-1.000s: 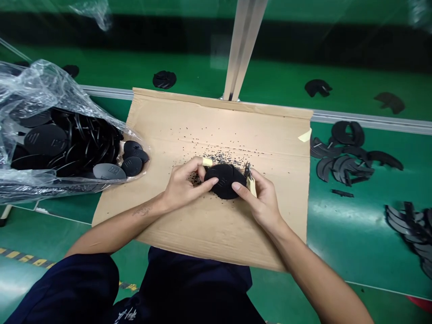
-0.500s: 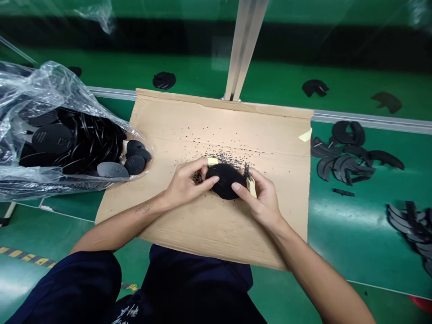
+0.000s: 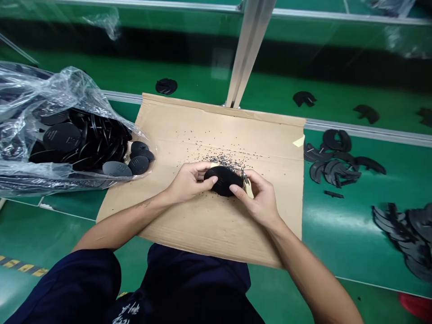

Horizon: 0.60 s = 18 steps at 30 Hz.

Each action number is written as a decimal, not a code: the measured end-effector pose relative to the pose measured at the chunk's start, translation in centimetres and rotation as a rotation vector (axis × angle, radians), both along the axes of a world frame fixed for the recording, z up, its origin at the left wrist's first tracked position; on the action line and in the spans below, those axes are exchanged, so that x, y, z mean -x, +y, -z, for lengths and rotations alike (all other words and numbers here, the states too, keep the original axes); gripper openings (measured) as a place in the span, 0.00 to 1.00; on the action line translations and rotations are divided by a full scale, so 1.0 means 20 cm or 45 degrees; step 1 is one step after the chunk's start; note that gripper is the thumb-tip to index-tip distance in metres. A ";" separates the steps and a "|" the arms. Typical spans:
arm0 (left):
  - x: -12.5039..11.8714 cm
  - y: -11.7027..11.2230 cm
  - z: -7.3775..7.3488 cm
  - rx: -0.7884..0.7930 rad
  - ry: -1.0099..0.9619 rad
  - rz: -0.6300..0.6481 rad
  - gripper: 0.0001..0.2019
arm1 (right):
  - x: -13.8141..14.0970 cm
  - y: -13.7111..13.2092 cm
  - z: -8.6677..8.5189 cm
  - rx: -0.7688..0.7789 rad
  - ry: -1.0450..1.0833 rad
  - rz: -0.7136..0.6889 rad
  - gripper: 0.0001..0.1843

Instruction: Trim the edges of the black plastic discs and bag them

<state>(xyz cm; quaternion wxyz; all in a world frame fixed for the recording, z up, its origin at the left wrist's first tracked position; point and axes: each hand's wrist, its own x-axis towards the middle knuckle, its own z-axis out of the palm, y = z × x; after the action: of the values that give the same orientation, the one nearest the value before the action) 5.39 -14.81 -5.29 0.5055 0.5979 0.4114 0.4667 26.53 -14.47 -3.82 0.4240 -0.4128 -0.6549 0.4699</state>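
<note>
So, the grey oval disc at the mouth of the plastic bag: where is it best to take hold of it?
Pinch the grey disc by its near long edge, coming from your side: it lies flat, and black discs crowd its far side and right end.

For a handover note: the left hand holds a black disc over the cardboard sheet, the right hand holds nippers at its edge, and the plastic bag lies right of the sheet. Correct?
No: the head view shows the plastic bag left of the cardboard sheet, not right. The left hand, black disc, right hand and nippers stand as stated.
</note>
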 end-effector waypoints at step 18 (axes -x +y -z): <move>0.01 0.00 -0.02 -0.775 0.271 -0.019 0.12 | 0.02 0.01 0.05 -0.650 -0.097 -0.106 0.10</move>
<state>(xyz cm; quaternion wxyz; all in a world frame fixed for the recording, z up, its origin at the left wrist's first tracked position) 5.14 -14.78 -4.90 0.2542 0.7639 0.3078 0.5070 26.16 -14.28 -4.87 0.4698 -0.2826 -0.7842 0.2907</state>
